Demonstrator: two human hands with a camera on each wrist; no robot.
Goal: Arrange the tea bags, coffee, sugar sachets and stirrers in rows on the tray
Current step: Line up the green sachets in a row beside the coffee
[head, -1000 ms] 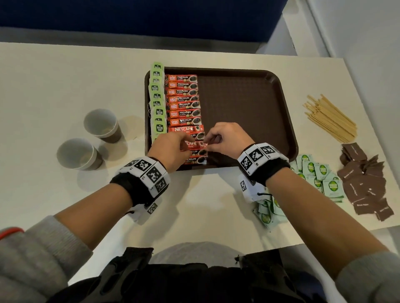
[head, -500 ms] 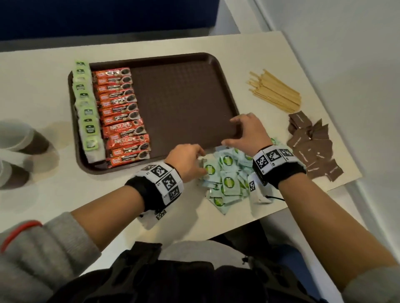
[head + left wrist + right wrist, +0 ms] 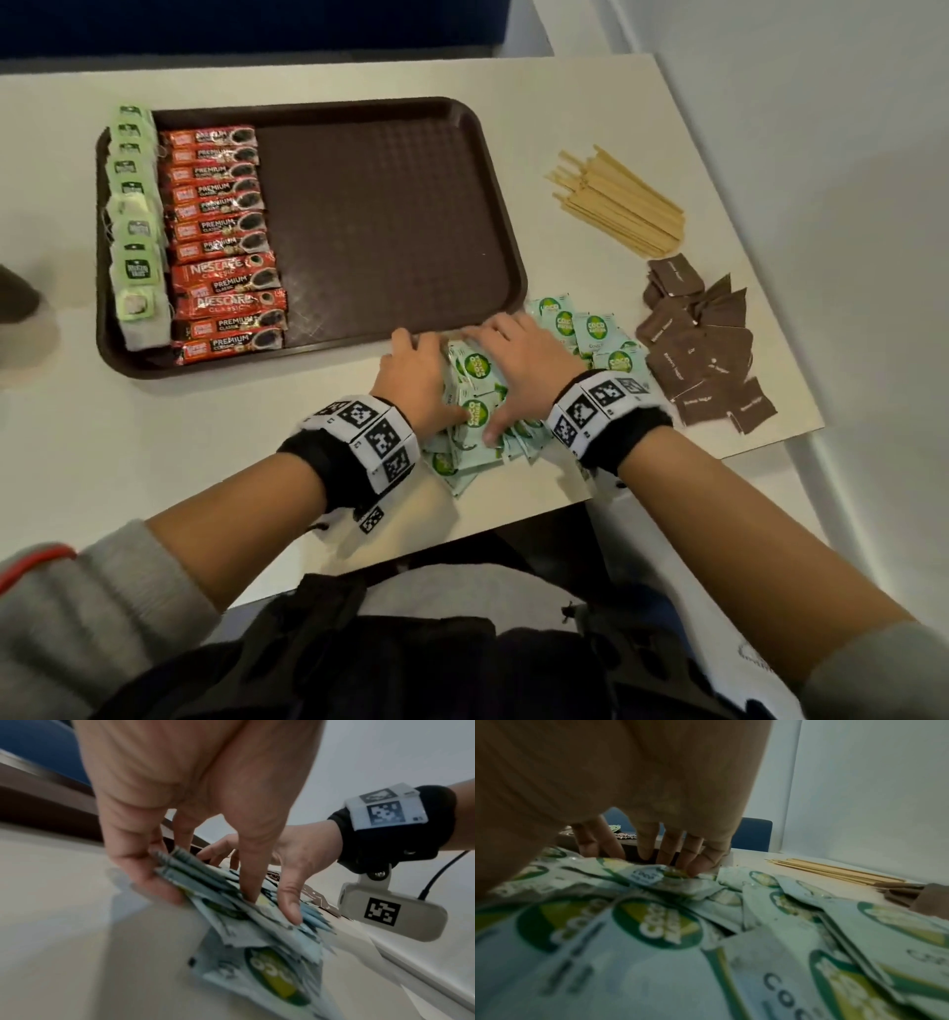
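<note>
Scene: Your two hands close on the loose heap of green sugar sachets at the tabletop's near edge, just off the tray's five o'clock corner.

Left hand: Your left hand cups the heap's nine o'clock side, thumb and curled fingers pinching a fanned sheaf of sachets, as the left wrist view shows.

Right hand: Your right hand lies across the heap from three o'clock, fingers bent and pressing down into the top packets, thumb tucked at the near side; it squeezes the pile toward the left hand.

Tray: Tea bags line its nine o'clock edge, coffee sticks sit in a row just beside them; the remaining floor is bare brown plastic.

Waiting: Wooden stirrers lie at two o'clock of the tray, brown sachets at four o'clock, both on the tabletop.

Risk, spill: The heap sits near the table's edge; slick packets likely slide out of a loose two-handed scoop and drop to the floor.

Risk, leftovers: Several sachets at three o'clock lie outside your grasp and would probably be left behind.

Risk, knock: A wide sweep over the rim could nudge the coffee row askew.
</note>
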